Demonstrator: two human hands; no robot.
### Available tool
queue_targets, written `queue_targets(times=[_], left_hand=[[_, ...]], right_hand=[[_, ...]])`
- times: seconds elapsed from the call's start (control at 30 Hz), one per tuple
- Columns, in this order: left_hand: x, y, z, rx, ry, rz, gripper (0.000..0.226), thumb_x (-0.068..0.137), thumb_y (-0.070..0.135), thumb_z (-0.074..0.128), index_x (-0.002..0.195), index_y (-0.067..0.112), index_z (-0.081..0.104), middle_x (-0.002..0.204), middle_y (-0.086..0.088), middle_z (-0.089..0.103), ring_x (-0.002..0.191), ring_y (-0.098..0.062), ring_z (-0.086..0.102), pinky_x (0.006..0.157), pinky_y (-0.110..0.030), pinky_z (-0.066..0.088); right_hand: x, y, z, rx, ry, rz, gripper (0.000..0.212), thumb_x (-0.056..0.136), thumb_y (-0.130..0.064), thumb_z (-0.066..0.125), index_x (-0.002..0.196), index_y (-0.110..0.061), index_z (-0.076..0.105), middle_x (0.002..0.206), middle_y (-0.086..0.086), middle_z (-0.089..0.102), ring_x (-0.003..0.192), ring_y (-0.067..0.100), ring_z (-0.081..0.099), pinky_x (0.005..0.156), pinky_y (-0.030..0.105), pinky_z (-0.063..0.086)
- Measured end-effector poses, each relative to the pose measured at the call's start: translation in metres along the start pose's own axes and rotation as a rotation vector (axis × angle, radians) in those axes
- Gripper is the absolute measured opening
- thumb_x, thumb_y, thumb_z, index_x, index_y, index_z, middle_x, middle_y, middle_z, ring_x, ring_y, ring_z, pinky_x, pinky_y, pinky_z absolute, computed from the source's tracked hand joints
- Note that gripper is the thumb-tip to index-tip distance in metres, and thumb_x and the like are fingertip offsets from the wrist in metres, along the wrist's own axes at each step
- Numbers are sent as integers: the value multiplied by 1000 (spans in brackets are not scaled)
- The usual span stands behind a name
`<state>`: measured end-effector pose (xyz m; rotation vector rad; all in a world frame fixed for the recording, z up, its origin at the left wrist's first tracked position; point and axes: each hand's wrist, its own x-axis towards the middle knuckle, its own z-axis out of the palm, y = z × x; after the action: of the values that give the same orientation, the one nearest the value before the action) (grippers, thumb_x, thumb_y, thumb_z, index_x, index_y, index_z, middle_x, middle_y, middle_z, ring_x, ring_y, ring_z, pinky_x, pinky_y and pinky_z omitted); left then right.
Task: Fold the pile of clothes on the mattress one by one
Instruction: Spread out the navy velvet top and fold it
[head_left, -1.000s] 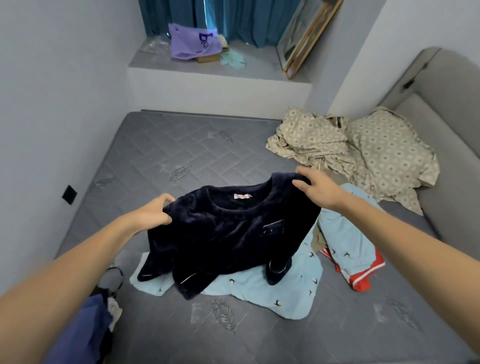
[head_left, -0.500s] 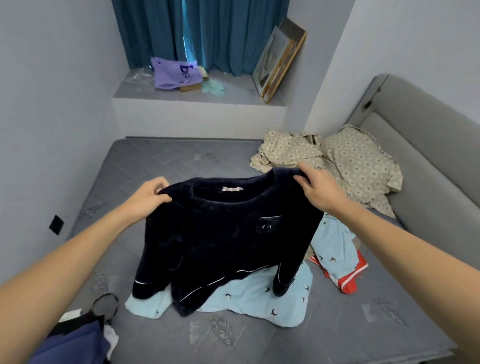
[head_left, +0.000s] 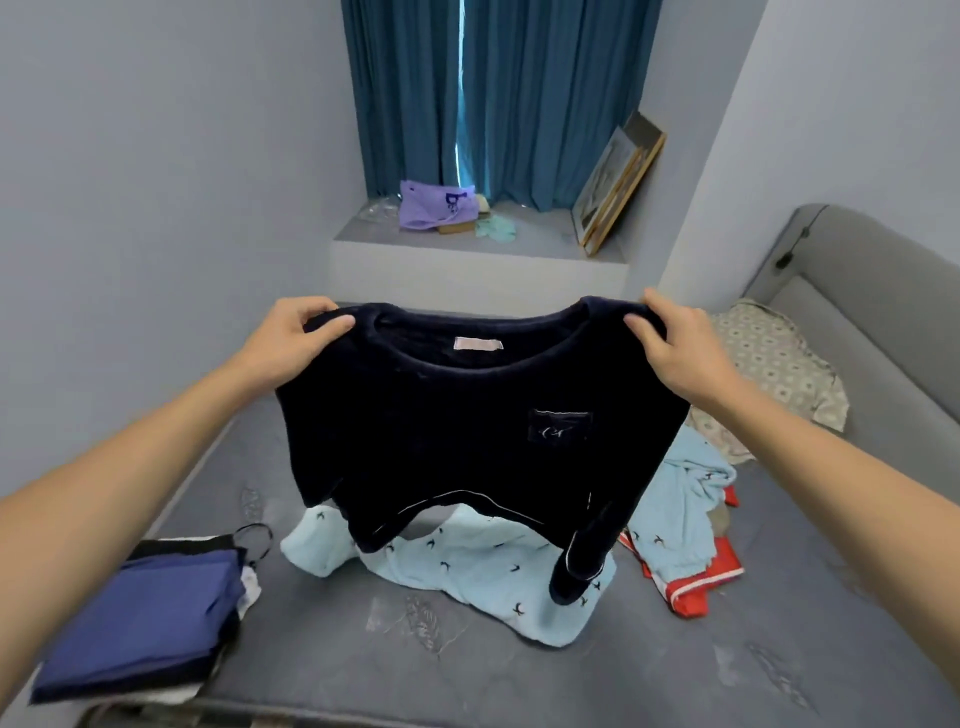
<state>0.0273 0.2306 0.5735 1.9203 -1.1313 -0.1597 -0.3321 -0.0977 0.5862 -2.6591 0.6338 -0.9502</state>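
Dark navy top (head_left: 467, 415) hanging spread, pocket front, white piping.

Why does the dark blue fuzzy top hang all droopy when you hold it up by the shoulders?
The dark top is probably soft and floppy: it sags between the left hand and right hand, and its sleeve dangles onto the light blue garment. The plush fabric looks thick, so it may feel a little heavy. It likely won't slip easily from pinching fingers.

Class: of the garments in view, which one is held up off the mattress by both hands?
The dark navy top, gripped at its shoulders by the left hand and right hand; the others lie on the mattress.
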Motion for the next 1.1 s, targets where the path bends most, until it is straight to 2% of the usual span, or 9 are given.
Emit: queue_targets(times=[0.17,0.27,0.4,0.53,0.73,0.9,0.97,1.03,1.1], left_hand=[[-17,52,-22,48,-6,-20,25,103,29,65,82,16,69,67,11,60,62,-3,52,57,-15,40],[-10,57,-18,60,-22,-33,23,103,29,65,82,21,70,68,12,61,63,-3,53,59,-18,42],[4,41,8,64,-86,-71,22,102,28,66,83,19,72,70,8,65,64,-3,55,61,-18,44],[29,-5,54,123,-160,-104,25,102,28,66,80,16,68,69,10,63,66,-4,53,64,-21,43],[99,-145,153,222,-294,-157,35,102,39,64,79,12,62,70,-5,63,68,-19,58,68,-32,44],[171,-293,259,327,-336,-208,29,102,43,62,86,19,67,80,-1,70,80,-26,66,79,-47,54],[194,-347,307,414,-283,-227,19,102,37,62,100,21,72,95,-8,72,95,-34,64,91,-52,52],[212,-388,361,471,-280,-218,25,102,31,61,121,16,69,109,-17,65,112,-42,56,105,-53,45],[219,-408,419,427,-332,-208,29,103,30,60,127,15,65,114,-15,62,116,-40,55,106,-53,44]], right_hand=[[-10,0,-36,104,-20,-3,27,101,-48,50,80,-33,44,67,-6,53,66,16,53,63,42,41],[-14,10,-40,193,-58,-5,25,101,-43,54,82,-28,50,73,-9,57,68,7,54,66,32,40],[-22,32,-20,211,-121,54,29,103,-26,61,77,-36,51,74,-18,61,72,-6,55,65,16,36],[-19,69,28,178,-212,158,25,103,-29,61,79,-25,55,72,-7,59,72,3,56,65,20,38],[-1,147,151,98,-370,256,30,105,-36,57,77,-31,48,71,-6,56,71,15,56,66,41,41],[22,233,304,22,-473,319,37,106,-43,53,80,-17,50,70,2,56,69,22,55,67,48,45],[27,269,372,7,-483,331,38,105,-44,54,76,-21,47,68,-1,53,69,24,54,63,45,41],[24,302,437,6,-500,340,38,104,-42,58,74,-24,44,69,-4,50,73,28,54,63,40,34],[15,330,494,7,-559,339,36,103,-41,60,77,-19,47,72,-1,52,78,32,54,66,40,34]])
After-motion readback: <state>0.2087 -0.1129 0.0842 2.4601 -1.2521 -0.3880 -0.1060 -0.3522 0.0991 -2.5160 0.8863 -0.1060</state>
